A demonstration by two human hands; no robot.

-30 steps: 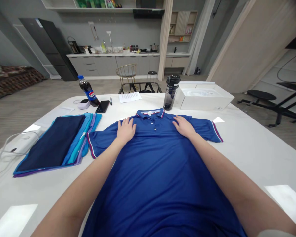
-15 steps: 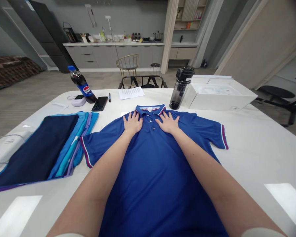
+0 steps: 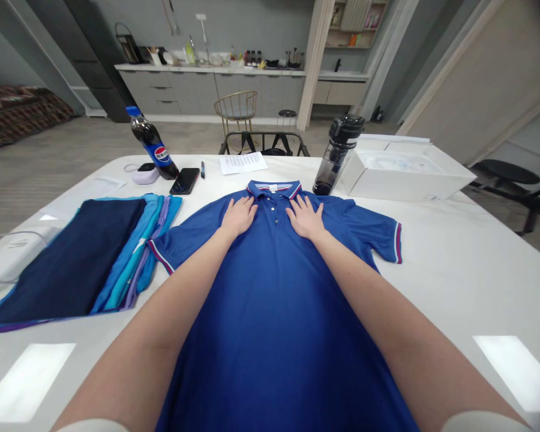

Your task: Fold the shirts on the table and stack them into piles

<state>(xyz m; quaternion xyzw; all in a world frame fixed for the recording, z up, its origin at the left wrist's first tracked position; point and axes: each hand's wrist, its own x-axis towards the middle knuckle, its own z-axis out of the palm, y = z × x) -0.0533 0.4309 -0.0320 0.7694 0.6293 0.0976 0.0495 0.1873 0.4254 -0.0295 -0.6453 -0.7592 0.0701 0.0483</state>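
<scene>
A royal blue polo shirt (image 3: 274, 300) lies face up and spread out on the white table (image 3: 454, 252), collar away from me. My left hand (image 3: 238, 216) rests flat on the shirt's chest just left of the button placket, fingers stretched out. On the other side of the placket my right hand (image 3: 305, 217) lies flat in the same way, fingers apart. Both hands sit just below the striped collar (image 3: 273, 189). Neither hand holds anything.
A stack of folded shirts (image 3: 76, 258), dark navy on top, lies at the left. Behind the polo stand a cola bottle (image 3: 152, 144), a black phone (image 3: 185, 180), a pen, a printed sheet (image 3: 243, 162), a dark drinking bottle (image 3: 337, 156) and an open white box (image 3: 405, 168). A white device (image 3: 4, 255) sits far left.
Both hands slid inward from the shoulders to the chest beside the placket, and have since drawn back slightly from the collar. The view tilted down a little.
</scene>
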